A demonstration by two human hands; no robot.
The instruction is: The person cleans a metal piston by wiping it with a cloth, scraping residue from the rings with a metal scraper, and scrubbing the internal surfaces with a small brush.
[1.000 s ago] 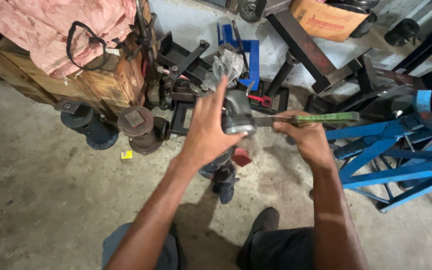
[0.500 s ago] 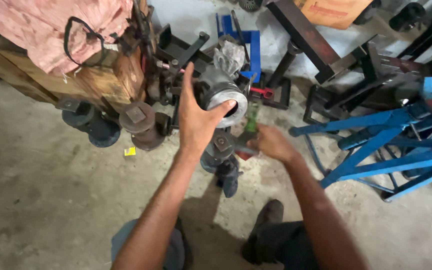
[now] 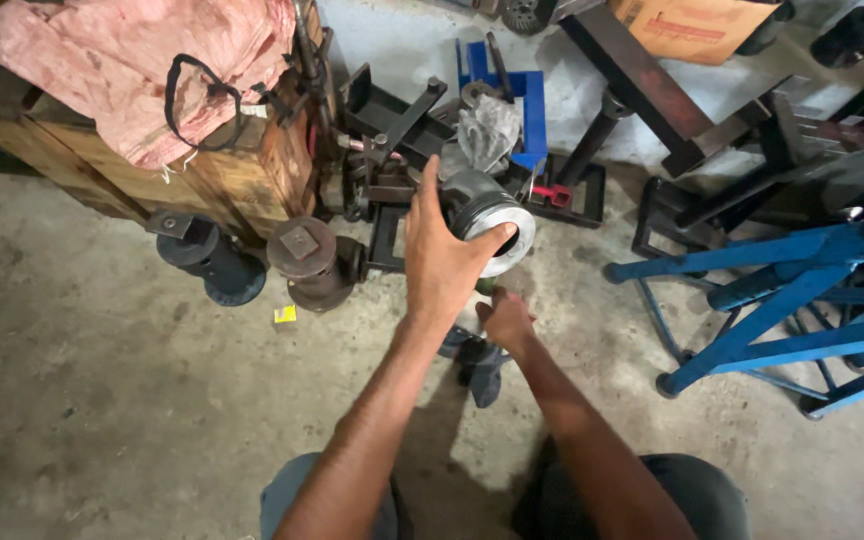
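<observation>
My left hand (image 3: 439, 262) grips a shiny grey metal cylinder (image 3: 488, 218) with a hollow, ringed open end that faces right; thumb and fingers wrap its side. Just below it, my right hand (image 3: 507, 318) is closed around a thin green-handled tool, of which only a small bit shows above the fist. Under both hands a dark metal part (image 3: 479, 362) stands on the concrete floor. A crumpled grey rag (image 3: 489, 132) lies behind the cylinder.
A wooden crate (image 3: 192, 180) under a pink sack (image 3: 142, 60) stands at the left, with two dark round cast parts (image 3: 304, 262) in front. Black steel brackets (image 3: 392, 120), a blue frame (image 3: 812, 290) at the right and a cardboard box (image 3: 697, 22) crowd the back.
My right hand has dropped from beside the cylinder to below it, pulling the green-handled tool down with it. My left hand has turned the cylinder so its open end shows.
</observation>
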